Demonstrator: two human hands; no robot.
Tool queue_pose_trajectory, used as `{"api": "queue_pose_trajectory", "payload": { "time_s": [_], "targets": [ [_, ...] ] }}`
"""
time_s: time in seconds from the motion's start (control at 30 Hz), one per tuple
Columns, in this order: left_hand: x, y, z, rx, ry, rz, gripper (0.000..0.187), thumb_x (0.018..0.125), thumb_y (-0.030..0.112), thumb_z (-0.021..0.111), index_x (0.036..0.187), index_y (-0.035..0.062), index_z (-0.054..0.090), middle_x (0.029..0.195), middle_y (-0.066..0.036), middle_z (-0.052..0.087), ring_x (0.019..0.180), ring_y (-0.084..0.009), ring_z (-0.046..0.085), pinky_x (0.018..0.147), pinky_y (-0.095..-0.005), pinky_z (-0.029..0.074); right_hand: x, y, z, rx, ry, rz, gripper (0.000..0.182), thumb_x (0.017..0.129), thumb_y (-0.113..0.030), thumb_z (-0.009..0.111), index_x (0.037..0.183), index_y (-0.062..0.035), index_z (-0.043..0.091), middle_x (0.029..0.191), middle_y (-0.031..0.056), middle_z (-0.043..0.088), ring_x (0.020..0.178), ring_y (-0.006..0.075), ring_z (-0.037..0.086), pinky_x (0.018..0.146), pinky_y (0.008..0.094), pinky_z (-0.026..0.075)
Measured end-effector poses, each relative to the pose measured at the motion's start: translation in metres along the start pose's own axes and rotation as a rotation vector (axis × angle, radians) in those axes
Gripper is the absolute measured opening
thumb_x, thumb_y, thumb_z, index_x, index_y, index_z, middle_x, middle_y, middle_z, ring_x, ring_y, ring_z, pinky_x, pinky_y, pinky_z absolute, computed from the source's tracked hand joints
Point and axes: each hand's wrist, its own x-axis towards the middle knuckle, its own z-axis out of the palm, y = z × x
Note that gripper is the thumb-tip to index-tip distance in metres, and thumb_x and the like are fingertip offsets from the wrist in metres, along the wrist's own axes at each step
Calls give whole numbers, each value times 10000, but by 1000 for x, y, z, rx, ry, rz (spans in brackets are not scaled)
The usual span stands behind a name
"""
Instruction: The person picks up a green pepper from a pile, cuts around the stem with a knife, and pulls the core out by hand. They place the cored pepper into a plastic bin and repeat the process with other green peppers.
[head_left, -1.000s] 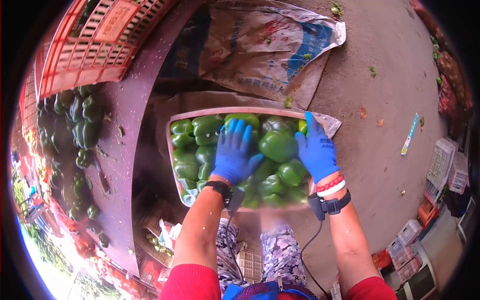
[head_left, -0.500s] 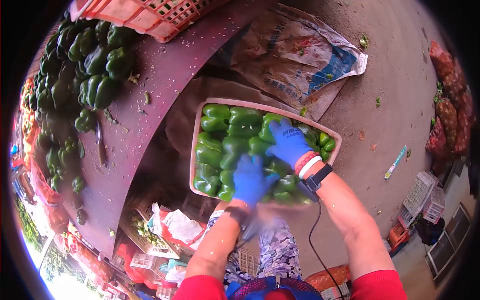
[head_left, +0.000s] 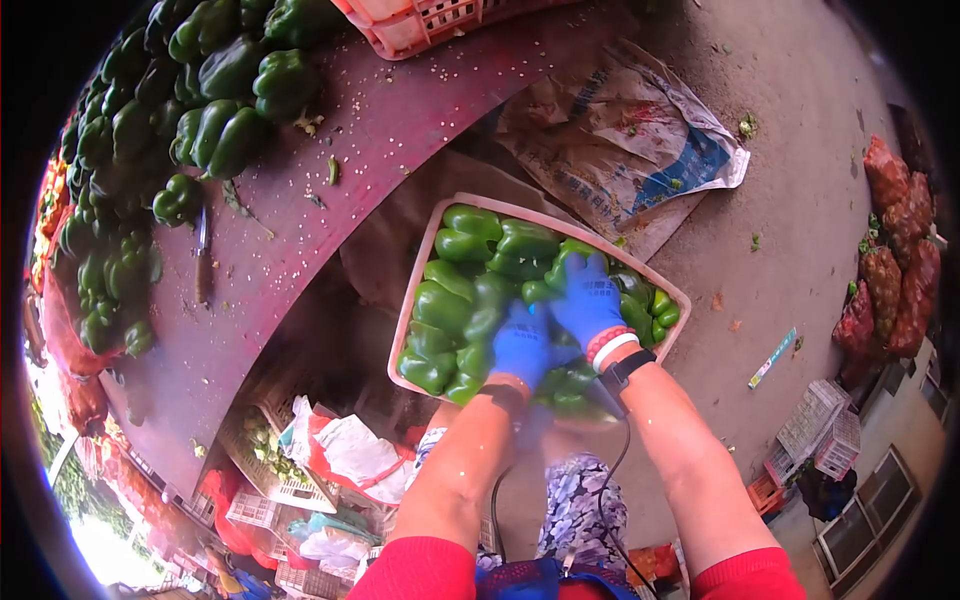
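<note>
A pale pink crate (head_left: pixel 412 290) filled with rows of green bell peppers (head_left: pixel 440 305) is in front of me. Both hands wear blue gloves and rest on the peppers. My left hand (head_left: pixel 522 345) lies over the middle of the crate near its front, its fingers blurred and partly hidden, so its grip is unclear. To its right, my right hand (head_left: pixel 587 300) touches the peppers with its fingers spread. The two hands are close side by side.
A reddish table (head_left: pixel 350 130) on the left bears a pepper heap (head_left: pixel 130 130), a knife (head_left: pixel 203 265) and a red crate (head_left: pixel 430 20). A crumpled sack (head_left: pixel 620 140) lies behind the crate. Red net bags (head_left: pixel 900 250) and white crates (head_left: pixel 815 420) stand right.
My left hand has moved right, closer to my right hand. The view has shifted, so the table and its peppers appear farther right.
</note>
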Motion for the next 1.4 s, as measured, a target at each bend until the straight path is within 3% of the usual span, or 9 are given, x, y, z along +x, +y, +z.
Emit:
{"api": "queue_pose_trajectory", "payload": {
  "time_s": [0.23,0.33,0.37,0.4,0.47,0.57,0.8,1.13,1.4],
  "targets": [
    [-26,-8,4,-58,193,111,756,757,536,780,1273,42,532,1185,-252,537,1050,-405,635,822,-461,559,-7,24,0,42,80,-163,708,686,-311,831,1275,-86,508,1262,251,532,1094,406,621,857,503,537],
    [-76,-23,-26,-56,464,277,637,806,476,746,1216,31,545,1121,-220,556,1006,-403,633,826,-468,540,-34,5,-56,-109,-111,-129,653,722,-321,817,1258,-66,545,1270,245,551,1112,415,618,865,497,535],
    [-79,-37,-28,9,736,279,676,794,487,753,1230,13,546,1159,-208,563,1007,-407,610,881,-510,497,-44,-17,-72,-177,-91,-69,587,785,-332,766,1275,-68,578,1264,215,576,1178,400,586,945,513,493],
    [-80,-50,-36,19,846,263,754,796,473,752,1322,-12,513,1290,-239,532,1182,-438,543,1041,-553,409,-42,-30,-64,-167,49,-199,582,803,-332,746,1295,-73,576,1292,205,568,1214,391,561,979,518,466],
    [-51,-84,-31,65,926,351,900,776,516,743,1435,-19,444,1438,-252,452,1383,-448,390,1173,-560,277,-35,-55,-45,-142,324,-454,572,838,-333,707,1334,-83,571,1348,185,552,1284,373,511,1048,530,412],
    [-37,-96,-18,126,755,291,1016,747,587,717,1486,-30,391,1515,-241,387,1473,-434,274,1241,-532,152,7,-86,11,-100,437,-781,601,888,-374,612,1407,-80,537,1499,175,454,1404,368,388,1172,538,270],
    [-5,-117,-9,171,724,315,996,746,637,650,1460,-26,440,1533,-232,400,1481,-421,269,1239,-541,140,35,-85,47,-53,488,-790,649,908,-376,565,1483,-98,455,1521,158,422,1415,376,374,1187,546,255],
    [9,-122,-9,157,677,324,926,763,603,617,1413,-42,480,1450,-243,490,1448,-423,332,1243,-537,137,44,-91,52,-80,503,-771,599,884,-301,608,1442,-120,484,1468,154,432,1423,390,363,1169,567,277],
    [12,-118,-8,126,723,316,909,762,580,613,1428,-22,470,1490,-231,446,1479,-391,289,1243,-548,110,47,-84,62,-105,589,-795,546,903,-341,591,1402,-129,530,1467,165,439,1402,406,381,1166,578,276]
  ]
}}
